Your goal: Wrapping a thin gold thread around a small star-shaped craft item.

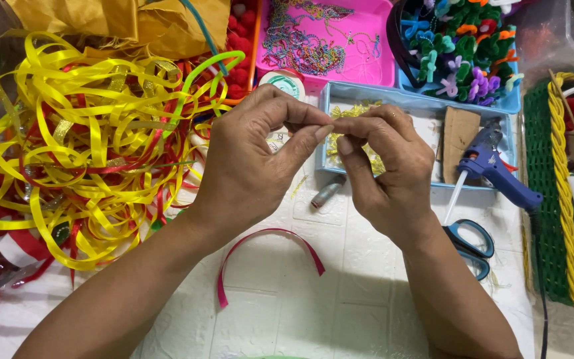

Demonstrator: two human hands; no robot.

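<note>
My left hand (pixel 250 159) and my right hand (pixel 383 166) meet fingertip to fingertip above the white textured table (pixel 300 292). Both pinch something very small between thumb and forefinger; what it is I cannot make out, though gold glittery trim (pixel 350 113) shows just behind the fingers. Below my hands, a pink ribbon-covered headband (pixel 270 249) lies arched on the table. A small grey cylinder (pixel 327 193) rests between my wrists.
A big tangle of yellow, red and green ribbons (pixel 81 146) fills the left. A pale blue tray (pixel 426 106) holds a blue glue gun (pixel 493 166); blue-handled scissors (pixel 470 242) lie beside it. A pink tray (pixel 327 40) of bead chains and a woven basket (pixel 563 193) stand around.
</note>
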